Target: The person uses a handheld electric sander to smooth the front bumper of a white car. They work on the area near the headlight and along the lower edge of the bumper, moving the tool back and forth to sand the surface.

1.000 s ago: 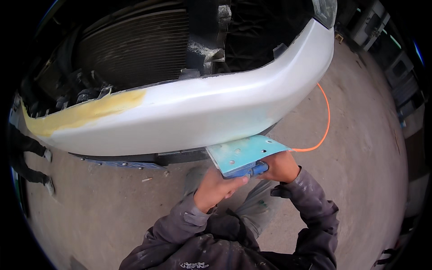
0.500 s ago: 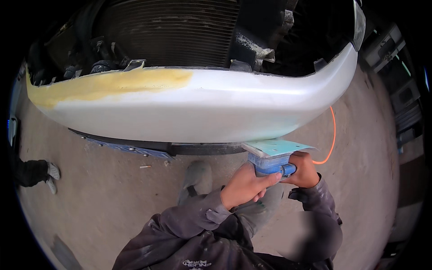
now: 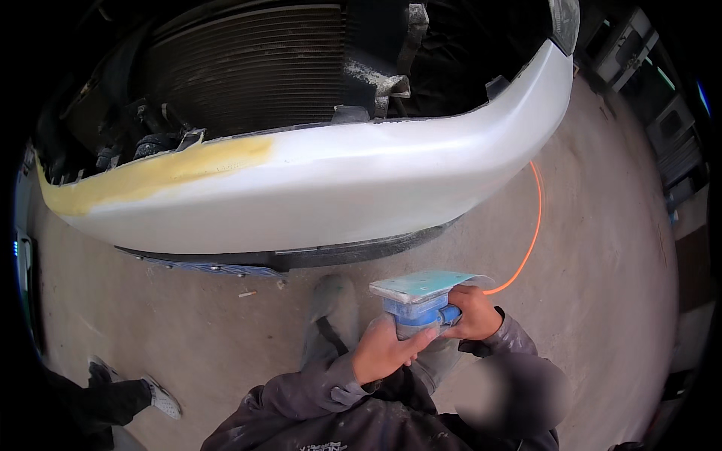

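Both of my hands grip a blue sander (image 3: 416, 310), held in front of my body with its pad facing away from me. A pale green sanding sheet (image 3: 421, 283) covers the pad, its right end curling loose. My left hand (image 3: 387, 349) wraps the near left side of the body, thumb on top. Around the right side, next to a blue cylindrical fitting, closes my right hand (image 3: 475, 312). Beyond the tool, apart from it, is a white car bumper (image 3: 338, 192) with a yellowish patch (image 3: 165, 174) on its upper left part.
An orange hose (image 3: 535, 229) curves over the concrete floor (image 3: 602, 301) on the right. Under the bumper hangs a dark lower trim (image 3: 361, 252) with a blue strip (image 3: 214, 267). A radiator (image 3: 248, 71) sits behind. Another person's shoe (image 3: 163, 398) shows at lower left.
The sander has come away from the bumper's lower edge, toward me and slightly left, in both hands. My view has shifted. The other person's feet appear nearer at lower left.
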The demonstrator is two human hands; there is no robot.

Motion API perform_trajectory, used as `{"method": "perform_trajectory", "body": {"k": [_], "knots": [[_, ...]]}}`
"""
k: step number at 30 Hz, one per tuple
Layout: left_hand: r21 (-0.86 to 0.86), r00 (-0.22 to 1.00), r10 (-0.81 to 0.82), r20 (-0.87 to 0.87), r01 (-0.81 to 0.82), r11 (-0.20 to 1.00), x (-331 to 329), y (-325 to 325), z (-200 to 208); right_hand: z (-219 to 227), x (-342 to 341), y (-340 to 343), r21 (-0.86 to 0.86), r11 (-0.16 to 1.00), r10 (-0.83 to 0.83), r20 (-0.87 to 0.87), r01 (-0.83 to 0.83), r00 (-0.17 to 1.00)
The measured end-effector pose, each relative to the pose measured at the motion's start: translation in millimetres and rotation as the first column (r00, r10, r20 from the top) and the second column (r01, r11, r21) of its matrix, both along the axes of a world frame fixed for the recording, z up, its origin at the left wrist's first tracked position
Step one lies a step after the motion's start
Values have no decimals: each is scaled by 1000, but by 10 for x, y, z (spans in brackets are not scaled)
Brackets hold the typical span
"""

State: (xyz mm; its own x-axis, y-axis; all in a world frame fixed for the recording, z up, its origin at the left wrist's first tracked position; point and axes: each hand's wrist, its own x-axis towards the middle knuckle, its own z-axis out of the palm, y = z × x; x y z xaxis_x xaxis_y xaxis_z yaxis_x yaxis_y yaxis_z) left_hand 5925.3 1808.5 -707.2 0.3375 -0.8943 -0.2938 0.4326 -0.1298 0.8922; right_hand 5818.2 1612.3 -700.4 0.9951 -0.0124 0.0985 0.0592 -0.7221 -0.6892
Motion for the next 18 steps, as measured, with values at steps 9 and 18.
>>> {"method": "perform_trajectory", "body": {"k": [9, 18], "knots": [[19, 525, 93, 846, -204, 979, 170, 297, 271, -703, 319, 824, 624, 774, -328, 245, 110, 912], [-68, 245, 183, 952, -414, 908, 286, 96, 119, -979, 857, 868, 821, 570, -366, 226, 25, 903]]}}
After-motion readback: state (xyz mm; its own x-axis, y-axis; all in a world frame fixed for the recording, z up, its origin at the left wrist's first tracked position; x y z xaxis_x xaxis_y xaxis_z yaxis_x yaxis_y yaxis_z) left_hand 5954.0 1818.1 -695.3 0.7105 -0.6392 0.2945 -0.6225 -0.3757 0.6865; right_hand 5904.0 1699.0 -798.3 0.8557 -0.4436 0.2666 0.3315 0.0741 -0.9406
